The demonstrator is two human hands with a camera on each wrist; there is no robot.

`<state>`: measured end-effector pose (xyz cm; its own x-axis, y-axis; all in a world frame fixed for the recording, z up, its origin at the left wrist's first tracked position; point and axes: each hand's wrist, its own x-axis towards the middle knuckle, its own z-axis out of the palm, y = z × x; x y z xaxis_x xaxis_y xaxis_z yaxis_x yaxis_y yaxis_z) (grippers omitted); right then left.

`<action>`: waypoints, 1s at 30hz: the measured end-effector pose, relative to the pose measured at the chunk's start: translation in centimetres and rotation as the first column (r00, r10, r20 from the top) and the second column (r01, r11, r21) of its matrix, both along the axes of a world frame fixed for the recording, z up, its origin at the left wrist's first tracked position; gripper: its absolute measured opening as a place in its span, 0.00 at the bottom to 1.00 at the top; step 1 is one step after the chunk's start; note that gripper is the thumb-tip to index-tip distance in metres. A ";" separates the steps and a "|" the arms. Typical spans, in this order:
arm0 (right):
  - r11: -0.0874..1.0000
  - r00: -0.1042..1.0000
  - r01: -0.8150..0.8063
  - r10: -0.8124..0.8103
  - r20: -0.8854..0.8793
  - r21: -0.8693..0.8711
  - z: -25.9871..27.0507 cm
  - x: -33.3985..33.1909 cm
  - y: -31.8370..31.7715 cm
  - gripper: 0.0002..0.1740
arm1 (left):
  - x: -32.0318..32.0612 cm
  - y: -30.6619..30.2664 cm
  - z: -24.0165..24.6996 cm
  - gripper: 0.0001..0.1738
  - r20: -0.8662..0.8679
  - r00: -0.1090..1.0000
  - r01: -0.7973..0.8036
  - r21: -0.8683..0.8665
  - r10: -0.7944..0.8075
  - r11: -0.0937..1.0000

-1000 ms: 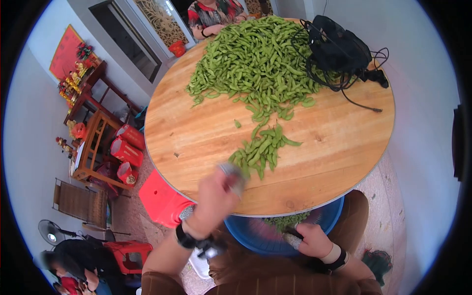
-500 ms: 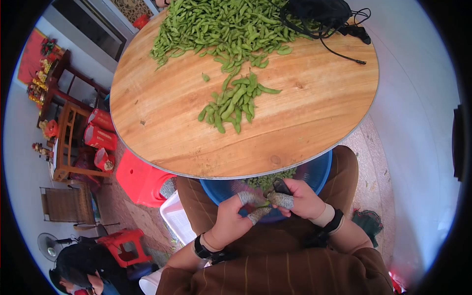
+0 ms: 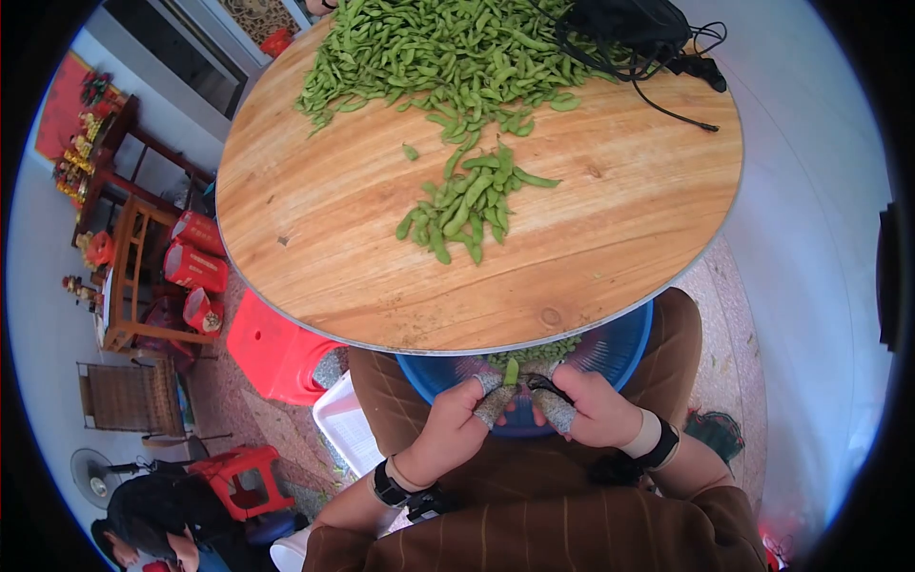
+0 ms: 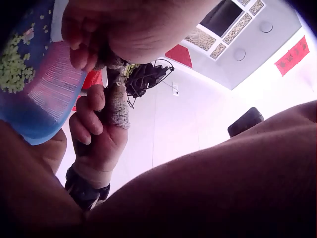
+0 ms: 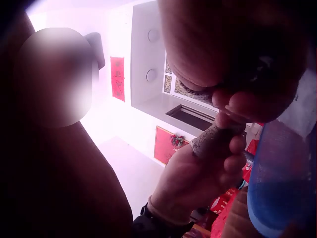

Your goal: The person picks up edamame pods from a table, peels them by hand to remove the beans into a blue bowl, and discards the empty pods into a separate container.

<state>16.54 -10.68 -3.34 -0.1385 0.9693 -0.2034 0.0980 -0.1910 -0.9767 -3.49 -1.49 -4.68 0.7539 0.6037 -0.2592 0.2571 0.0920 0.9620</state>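
Note:
In the head view my left hand pinches a green soybean pod between thumb and forefinger, its end sticking up. My right hand meets it from the other side, gripping a slim dark tool whose kind I cannot tell. Grey wrapping covers the thumb and forefinger of both hands. Below them a blue basin rests between the knees, partly under the table edge. Shelled green beans lie in it, seen best in the left wrist view.
A round wooden table stands ahead, bearing a big heap of pods, a smaller pile nearer, and a black bag with cables. To the left are a red stool and a white basket. Another person bends low behind.
My left hand came back from the small pile on the table to meet the right over the basin. The pod now points up between the fingers, and the head view tilted down.

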 end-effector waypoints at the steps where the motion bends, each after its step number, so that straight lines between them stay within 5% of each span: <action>1: 0.999 0.999 -0.040 0.039 0.029 0.006 -0.1 0.1 0.0 0.17 | 0.0 0.1 0.1 0.11 -0.011 1.000 0.011 0.002 -0.011 1.000; 3: 0.998 0.998 -0.020 0.017 0.060 0.053 -0.1 -0.2 0.1 0.18 | 0.2 0.1 0.1 0.11 -0.019 1.000 0.022 0.006 -0.022 1.000; 5: 0.995 0.996 -0.002 -0.006 0.086 0.098 -0.1 -0.4 0.0 0.19 | 0.3 -0.2 -0.1 0.11 0.009 0.995 0.096 0.209 -0.100 0.973; 8: 0.998 0.998 0.020 -0.023 0.054 0.054 -0.2 -0.4 -0.1 0.21 | 0.5 -0.1 0.5 0.11 -0.021 1.000 -0.007 -0.014 0.007 1.000; 12: 1.000 1.000 -0.001 0.000 0.010 0.027 -0.6 -0.2 -0.2 0.24 | 0.4 0.2 0.3 0.13 -0.025 0.999 0.035 0.069 -0.033 0.997; 14: 0.999 1.000 -0.008 0.009 -0.011 0.038 -0.9 -0.3 -0.3 0.25 | 0.7 0.5 1.2 0.14 -0.126 0.987 0.148 0.476 -0.100 0.867; 15: 0.998 1.000 0.020 -0.019 -0.006 0.052 -1.0 -0.4 -0.3 0.26 | 0.8 0.3 1.1 0.14 -0.126 0.987 0.151 0.476 -0.103 0.866; 17: 0.997 0.999 0.050 -0.050 -0.005 0.063 -0.9 -0.6 -0.3 0.27 | 0.9 -0.3 0.8 0.14 -0.184 0.974 0.224 0.708 -0.132 0.669; 18: 0.997 0.998 0.052 -0.051 -0.028 0.055 -0.6 -0.6 -0.3 0.27 | 0.9 -0.4 0.6 0.14 -0.184 0.974 0.226 0.708 -0.134 0.669; 20: 0.997 0.997 0.058 -0.056 -0.052 0.048 -0.1 -0.3 -0.2 0.28 | 0.8 -0.2 0.4 0.11 -0.117 0.993 0.078 0.464 -0.027 0.883; 23: 0.998 0.994 0.049 -0.053 -0.099 -0.038 0.1 -0.1 -0.4 0.28 | 0.6 0.3 0.4 0.12 -0.094 0.995 0.078 0.403 -0.044 0.912; 27: 1.000 1.000 0.000 0.000 -0.016 0.014 -0.3 -0.1 -0.6 0.26 | 0.7 0.1 0.2 0.11 -0.109 0.992 0.114 0.488 -0.069 0.865; 30: 0.994 1.000 0.021 -0.020 -0.006 0.107 -1.6 -0.3 -0.7 0.24 | 1.1 0.1 0.5 0.12 -0.132 0.990 0.131 0.688 -0.054 0.714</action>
<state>16.24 -11.36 -4.98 -0.1189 0.9881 -0.0980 0.0908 -0.0874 -0.9920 -2.41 -1.38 -4.15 0.8103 0.5712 0.1308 0.3218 -0.6202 0.7154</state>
